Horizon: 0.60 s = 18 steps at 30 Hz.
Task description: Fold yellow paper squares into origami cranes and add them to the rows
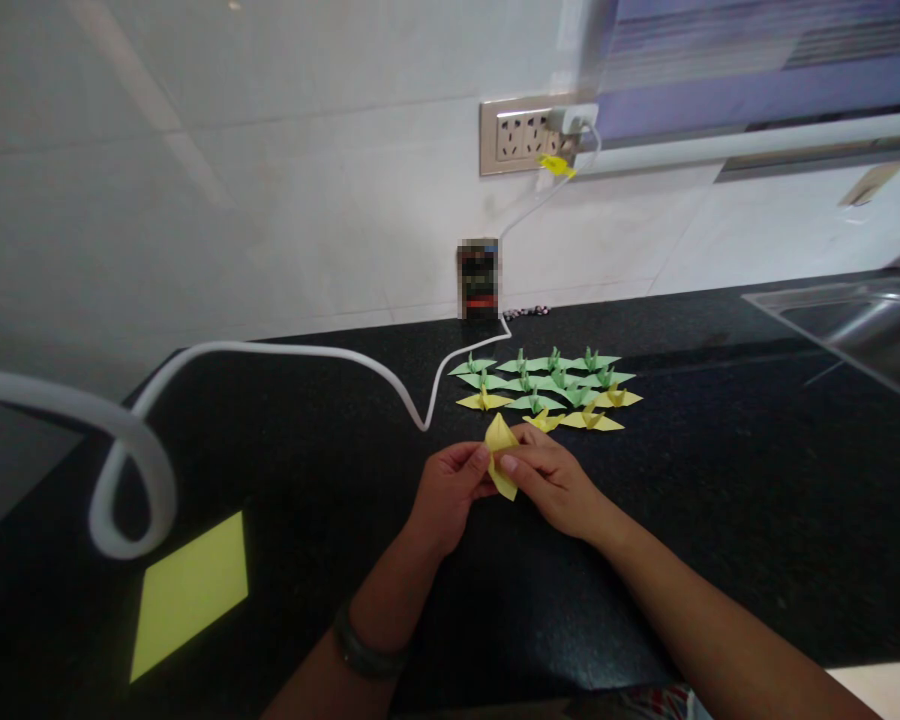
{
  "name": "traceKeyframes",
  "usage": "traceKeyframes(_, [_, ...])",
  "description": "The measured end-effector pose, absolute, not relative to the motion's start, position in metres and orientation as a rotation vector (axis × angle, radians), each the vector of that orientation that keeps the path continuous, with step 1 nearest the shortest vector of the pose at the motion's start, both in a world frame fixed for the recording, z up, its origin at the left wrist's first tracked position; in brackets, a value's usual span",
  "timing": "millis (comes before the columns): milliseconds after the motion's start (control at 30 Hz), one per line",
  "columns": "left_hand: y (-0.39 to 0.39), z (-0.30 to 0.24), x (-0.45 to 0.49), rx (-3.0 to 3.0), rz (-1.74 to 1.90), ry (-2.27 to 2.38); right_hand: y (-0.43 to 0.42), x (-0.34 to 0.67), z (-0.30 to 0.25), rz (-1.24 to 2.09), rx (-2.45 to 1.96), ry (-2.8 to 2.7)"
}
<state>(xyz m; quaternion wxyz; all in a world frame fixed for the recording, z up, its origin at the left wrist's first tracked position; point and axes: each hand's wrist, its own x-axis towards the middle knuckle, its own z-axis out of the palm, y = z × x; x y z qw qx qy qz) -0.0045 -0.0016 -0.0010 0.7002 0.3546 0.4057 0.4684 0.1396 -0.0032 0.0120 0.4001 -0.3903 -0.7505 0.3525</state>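
Note:
Between both hands is a partly folded piece of yellow origami paper (503, 475), pointed at its top and bottom. My left hand (452, 487) pinches its left edge, with the thumb pressed on it. From the other side my right hand (551, 480) grips it, thumb across the front and fingers behind. Just beyond the hands, several folded paper cranes stand in rows: green cranes (535, 401) mostly at the back, yellow cranes (594, 418) nearer me. A flat stack or sheet of yellow paper (191, 595) lies at the left.
A thick white cable (330, 352) loops across the left of the black countertop (330, 560). It leads to a small blurred-out object (479, 280) against the tiled wall. Above is a socket panel (521, 138) with a white plug (572, 119). A metal sink (870, 330) is at the right.

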Motion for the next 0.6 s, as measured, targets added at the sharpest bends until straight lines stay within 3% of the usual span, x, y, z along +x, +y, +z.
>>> traceKeyframes(400, [-0.001,-0.006,-0.004,0.825,1.046,0.969,-0.003,0.139,0.007,0.800,-1.024,-1.784])
traceKeyframes(600, [0.000,-0.005,-0.003,0.839,1.083,1.010,0.003,0.141,-0.002,1.106,-1.118,-1.308])
